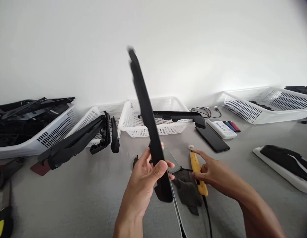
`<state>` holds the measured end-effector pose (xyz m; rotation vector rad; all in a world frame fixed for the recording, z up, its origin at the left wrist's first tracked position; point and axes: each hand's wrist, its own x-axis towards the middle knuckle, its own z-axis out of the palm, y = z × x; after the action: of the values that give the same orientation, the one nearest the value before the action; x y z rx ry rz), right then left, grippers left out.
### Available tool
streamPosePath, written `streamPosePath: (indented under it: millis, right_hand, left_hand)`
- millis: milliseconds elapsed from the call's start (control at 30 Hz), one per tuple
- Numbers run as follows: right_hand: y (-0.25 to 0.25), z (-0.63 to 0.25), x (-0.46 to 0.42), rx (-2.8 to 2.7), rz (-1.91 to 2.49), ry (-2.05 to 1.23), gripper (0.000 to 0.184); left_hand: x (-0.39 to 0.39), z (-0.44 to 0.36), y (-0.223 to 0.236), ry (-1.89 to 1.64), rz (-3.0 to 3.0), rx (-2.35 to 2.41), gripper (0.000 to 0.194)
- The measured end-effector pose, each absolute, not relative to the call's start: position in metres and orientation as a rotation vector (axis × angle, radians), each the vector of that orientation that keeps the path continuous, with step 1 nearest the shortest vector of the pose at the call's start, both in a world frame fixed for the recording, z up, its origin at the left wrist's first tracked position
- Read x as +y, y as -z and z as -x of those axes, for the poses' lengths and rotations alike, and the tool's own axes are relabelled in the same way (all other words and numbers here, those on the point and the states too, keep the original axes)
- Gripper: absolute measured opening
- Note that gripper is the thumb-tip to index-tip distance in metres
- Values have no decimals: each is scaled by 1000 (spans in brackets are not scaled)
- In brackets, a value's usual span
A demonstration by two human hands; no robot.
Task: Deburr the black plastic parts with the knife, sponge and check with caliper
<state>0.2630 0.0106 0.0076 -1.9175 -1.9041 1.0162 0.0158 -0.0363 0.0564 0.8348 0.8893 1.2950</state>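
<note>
Nearest the table's front edge, the left hand (pixel 143 180) is clamped around the lower end of a long black plastic trim strip (pixel 148 125), holding it raised and nearly upright, tilted slightly left. Just beside it, the right hand (pixel 213 173) rests with fingers closed on a yellow-handled tool (pixel 198 173) lying on the table (pixel 94 195) next to a dark cloth (pixel 188 195). Farther back lie a black phone (pixel 212 138) and a white remote (pixel 221 128). Along the rear edge stand 3 white baskets, the middle basket (pixel 168 127) bearing another black trim piece (pixel 179 115).
</note>
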Motion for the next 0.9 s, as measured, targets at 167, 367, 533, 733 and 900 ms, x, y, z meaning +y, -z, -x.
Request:
streamPosePath:
  millis: [167, 367, 533, 733, 900]
  right_hand:
    - [-27, -263, 3, -1586, 1494, -1362, 90]
    - [-27, -238, -20, -1416, 1089, -1702, 84]
    - [-5, -225, -44, -1096, 929, -1722, 79]
    - [-5, -236, -59, -936, 801, -1691, 77]
    - [5, -203, -115, -866, 704, -2026, 58]
  left_hand:
    - [-37, -20, -53, -1294, -854, 1000, 39]
    - [-30, -19, -44, -1444, -795, 983, 34]
    - [-25, -13, -37, -1456, -694, 1013, 26]
    - [-24, -9, -38, -1437, -718, 995, 40]
    - [-25, -6, -36, -1443, -752, 956, 40]
